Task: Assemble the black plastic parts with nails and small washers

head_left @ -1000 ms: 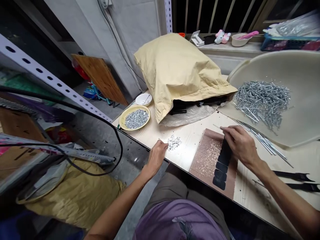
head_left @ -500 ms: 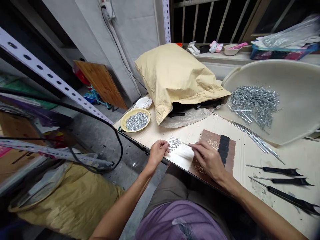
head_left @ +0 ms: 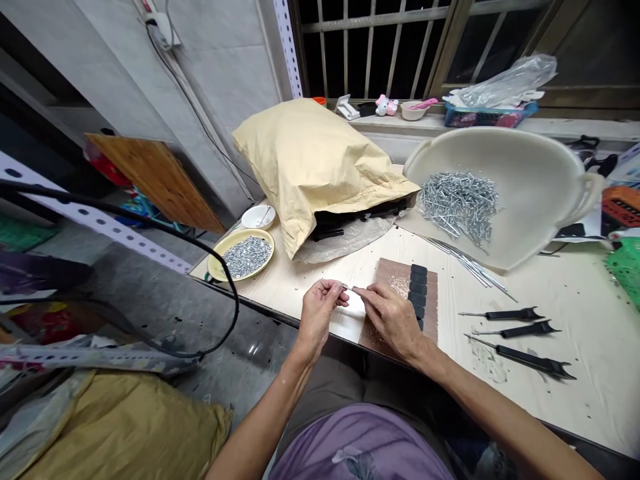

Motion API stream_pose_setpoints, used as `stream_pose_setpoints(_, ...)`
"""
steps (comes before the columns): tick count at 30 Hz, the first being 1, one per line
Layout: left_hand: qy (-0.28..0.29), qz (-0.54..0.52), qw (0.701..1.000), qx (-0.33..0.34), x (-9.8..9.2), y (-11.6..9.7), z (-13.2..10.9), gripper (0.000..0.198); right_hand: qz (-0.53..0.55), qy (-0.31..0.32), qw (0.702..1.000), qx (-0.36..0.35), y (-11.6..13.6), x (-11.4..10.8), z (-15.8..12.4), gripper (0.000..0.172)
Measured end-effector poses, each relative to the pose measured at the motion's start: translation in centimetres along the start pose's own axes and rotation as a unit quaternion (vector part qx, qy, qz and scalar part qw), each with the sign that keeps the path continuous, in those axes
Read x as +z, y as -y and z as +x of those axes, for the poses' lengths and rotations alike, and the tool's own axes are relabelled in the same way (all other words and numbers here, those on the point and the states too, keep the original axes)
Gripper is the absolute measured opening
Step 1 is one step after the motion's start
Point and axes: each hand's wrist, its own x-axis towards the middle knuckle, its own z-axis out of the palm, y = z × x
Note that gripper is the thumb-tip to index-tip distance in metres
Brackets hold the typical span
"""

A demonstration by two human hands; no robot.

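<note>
My left hand [head_left: 320, 313] and my right hand [head_left: 389, 315] meet above the near edge of the pale table [head_left: 550, 293]. The right hand pinches a thin metal pin, whose tip points left toward the left fingers. The left fingers are pinched on something small that I cannot make out. Beside the right hand lies a brown board [head_left: 395, 280] carrying a row of black pieces [head_left: 418, 291]. Farther right, three finished black-handled pins [head_left: 515, 330] lie side by side.
A yellow dish of small metal nuts [head_left: 243, 252] and a white bowl [head_left: 258, 216] stand at the table's left corner. A tan sack [head_left: 310, 160] lies behind. A cream basin [head_left: 520, 180] holds a heap of metal pins [head_left: 457, 200]. Black cable and perforated shelving are on the left.
My right hand moved left from the black pieces to meet my left hand, carrying a pin. The left hand lifted from the small pile of nuts. The view swung right.
</note>
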Motion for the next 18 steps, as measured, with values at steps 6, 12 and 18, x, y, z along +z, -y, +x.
stream_pose_setpoints(6,0.011,0.016,1.000,-0.003,0.2,0.1,0.2,0.026,-0.034,-0.008,0.999,0.009,-0.4,-0.2,-0.5,0.031)
stream_pose_setpoints(12,0.058,0.018,0.997,-0.054,0.6,0.7,0.9,0.030,-0.046,-0.021,0.998,0.025,-1.1,-0.8,-1.2,0.025)
stream_pose_setpoints(18,0.094,0.033,0.992,-0.075,1.6,1.6,1.4,0.030,-0.055,-0.034,0.997,0.044,-1.9,-1.4,-1.8,0.024)
